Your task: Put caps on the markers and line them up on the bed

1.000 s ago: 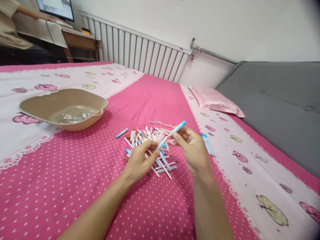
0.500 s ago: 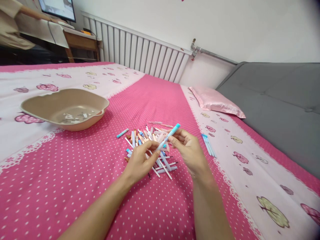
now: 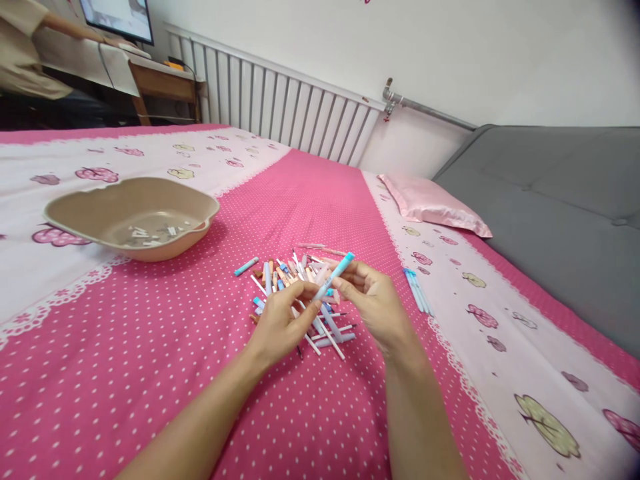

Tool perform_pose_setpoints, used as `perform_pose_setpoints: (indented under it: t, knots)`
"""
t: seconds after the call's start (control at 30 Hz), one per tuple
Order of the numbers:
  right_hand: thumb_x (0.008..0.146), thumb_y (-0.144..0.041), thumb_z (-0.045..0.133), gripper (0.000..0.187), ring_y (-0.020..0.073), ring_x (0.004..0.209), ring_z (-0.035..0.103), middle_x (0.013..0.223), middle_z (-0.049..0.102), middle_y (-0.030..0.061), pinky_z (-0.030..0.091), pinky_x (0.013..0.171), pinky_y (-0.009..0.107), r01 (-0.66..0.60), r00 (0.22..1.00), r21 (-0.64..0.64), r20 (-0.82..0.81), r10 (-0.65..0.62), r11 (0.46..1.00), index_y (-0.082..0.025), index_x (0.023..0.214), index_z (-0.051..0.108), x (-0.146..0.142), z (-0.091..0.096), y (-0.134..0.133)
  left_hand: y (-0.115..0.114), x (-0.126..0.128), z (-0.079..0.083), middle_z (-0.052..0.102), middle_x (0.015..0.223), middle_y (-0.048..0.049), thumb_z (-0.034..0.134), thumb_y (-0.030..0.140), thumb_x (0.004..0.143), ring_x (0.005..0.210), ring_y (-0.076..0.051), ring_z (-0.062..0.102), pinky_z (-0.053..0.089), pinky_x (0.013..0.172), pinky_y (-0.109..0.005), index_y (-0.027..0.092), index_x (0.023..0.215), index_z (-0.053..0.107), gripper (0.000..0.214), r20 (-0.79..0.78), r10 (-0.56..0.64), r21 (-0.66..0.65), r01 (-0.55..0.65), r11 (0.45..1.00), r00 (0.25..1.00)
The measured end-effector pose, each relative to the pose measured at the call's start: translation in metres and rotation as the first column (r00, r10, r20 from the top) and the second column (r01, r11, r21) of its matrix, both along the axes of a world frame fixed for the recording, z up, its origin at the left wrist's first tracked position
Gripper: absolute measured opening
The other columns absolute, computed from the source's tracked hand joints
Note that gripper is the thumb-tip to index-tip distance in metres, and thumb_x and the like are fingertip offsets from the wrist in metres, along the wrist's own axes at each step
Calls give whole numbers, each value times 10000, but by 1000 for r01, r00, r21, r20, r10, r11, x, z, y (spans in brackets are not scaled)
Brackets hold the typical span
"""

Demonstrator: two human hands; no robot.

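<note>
A light-blue pen (image 3: 332, 277) with a brighter blue cap slants upward to the right above a pile of pens. My left hand (image 3: 287, 315) pinches its lower end between thumb and fingers. Around its middle, just below the cap, my right hand (image 3: 373, 300) closes with thumb and fingertips. Under both hands lies the loose pile of pens (image 3: 334, 327), in white, pale blue, pink and brown, partly hidden by the fingers. One short blue-grey pen (image 3: 246, 266) rests at the pile's left edge. Several blue-capped pens (image 3: 419, 291) lie side by side to the right.
A beige basin (image 3: 133, 220) with small white and grey pieces inside stands left on the pink dotted bedspread (image 3: 320, 193). Back right are a pink pillow (image 3: 433, 205) and a grey headboard (image 3: 550, 193). Behind is a white radiator (image 3: 275, 97); a person (image 3: 25, 53) sits at a desk far left.
The capped end of the pen has dropped slightly and shifted a little left between my hands. Both hands keep nearly the same place, and the pile looks unchanged.
</note>
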State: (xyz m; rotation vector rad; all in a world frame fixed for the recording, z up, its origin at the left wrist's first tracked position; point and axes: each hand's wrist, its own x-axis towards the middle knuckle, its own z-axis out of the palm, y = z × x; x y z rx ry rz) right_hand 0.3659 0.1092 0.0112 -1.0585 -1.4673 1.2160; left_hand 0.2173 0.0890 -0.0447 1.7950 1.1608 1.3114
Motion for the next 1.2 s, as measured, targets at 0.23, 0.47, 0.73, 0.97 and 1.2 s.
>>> perform_pose_setpoints:
  t: [0.23,0.47,0.73,0.97,1.2]
  knots:
    - [725,-288,655,208,164,828,628,884,673,46,508,750,316,-13,1000,13,12,13,1000,-183,905,638,0,-3,1,0,0,-2,637,814,-20,506,232,847,727,-130,583,456,692,-250,167,918,603,136,21,-4,4,4,1000,1000]
    - [712,-274,667,193,148,774,626,822,678,31,486,726,291,13,999,20,35,-14,1000,-174,875,643,0,-2,1,-1,1,0,631,802,-12,509,222,848,707,-118,579,454,684,-238,166,897,607,123,47,-16,12,16,1000,999]
    - [693,-286,677,185,145,715,615,769,666,27,485,701,299,34,997,71,66,-39,997,-172,834,640,0,-4,3,-1,2,1,646,796,-17,542,219,817,702,-126,585,458,679,-245,161,893,613,119,41,24,25,-25,999,999]
    - [683,-331,697,210,137,680,603,749,650,26,486,666,284,49,993,105,103,-60,993,-171,794,619,0,-5,3,0,3,0,662,792,-28,563,233,798,703,-133,598,465,677,-256,157,869,617,117,38,55,25,-55,998,998]
    - [687,-311,709,324,169,886,622,942,665,52,502,789,320,-24,1000,29,20,24,999,-190,965,597,1,-5,1,-1,2,1,657,802,-24,554,249,820,706,-130,597,467,680,-246,159,914,620,146,86,0,2,0,1000,996]
